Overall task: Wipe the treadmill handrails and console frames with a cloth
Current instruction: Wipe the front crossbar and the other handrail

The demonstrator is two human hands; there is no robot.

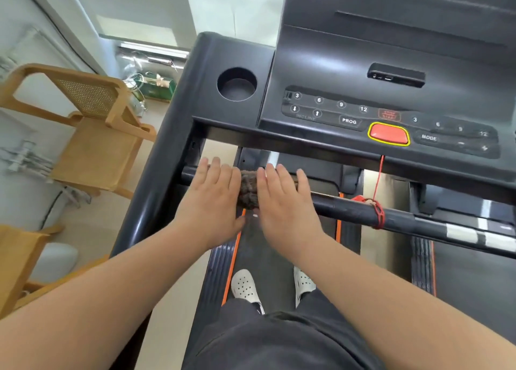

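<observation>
A dark brown cloth (248, 189) lies draped over the black front handrail bar (349, 207) of the treadmill, below the console (377, 109). My left hand (213, 202) lies flat on the cloth's left part, fingers straight and pointing toward the console. My right hand (284, 202) lies flat on its right part, fingers straight as well. Only a strip of cloth shows between the two hands. The left side handrail (156, 174) runs down along the frame.
A red safety cord (375, 210) is wound round the bar to the right of my hands and leads up to the red stop button (388, 134). A cup holder (236, 84) sits in the console's left corner. Wooden chairs (92, 123) stand left of the treadmill. My feet stand on the belt (268, 258).
</observation>
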